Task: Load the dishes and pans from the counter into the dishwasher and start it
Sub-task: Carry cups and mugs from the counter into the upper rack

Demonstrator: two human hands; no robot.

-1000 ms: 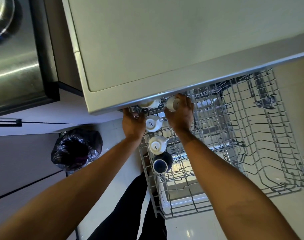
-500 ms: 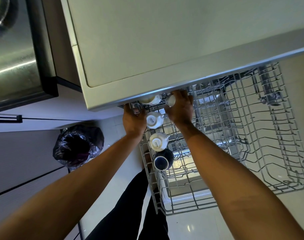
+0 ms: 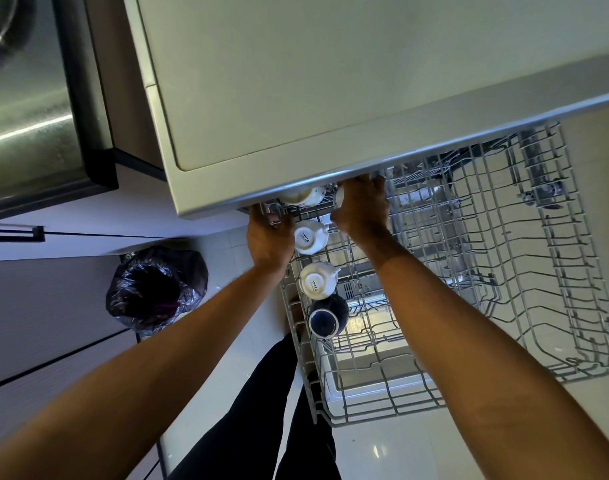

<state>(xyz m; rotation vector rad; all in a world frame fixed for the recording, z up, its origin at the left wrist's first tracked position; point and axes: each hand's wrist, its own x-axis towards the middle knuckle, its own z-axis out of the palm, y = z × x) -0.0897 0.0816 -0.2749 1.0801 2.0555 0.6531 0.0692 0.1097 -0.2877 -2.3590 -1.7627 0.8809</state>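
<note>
The dishwasher's upper wire rack (image 3: pixel 476 258) is pulled out below the counter edge. Along its left side stand upturned cups: two white ones (image 3: pixel 310 237) (image 3: pixel 316 282), a dark blue one (image 3: pixel 325 317), and another white cup (image 3: pixel 303 195) half hidden under the counter. My right hand (image 3: pixel 361 211) is shut on a small white cup (image 3: pixel 339 199) at the rack's back left, mostly hidden by my fingers. My left hand (image 3: pixel 270 237) rests on the rack's left rim beside the cups; its fingers are partly hidden.
The pale counter top (image 3: pixel 330 81) overhangs the rack's rear. A steel appliance (image 3: pixel 29 109) stands at the left. A bin lined with a black bag (image 3: pixel 157 289) sits on the floor left of the rack. My dark-trousered legs (image 3: pixel 261 410) stand by the rack's front left corner.
My right hand has moved the small white cup further back under the counter edge, so less of it shows. My left hand has stayed at the rack's left rim.
</note>
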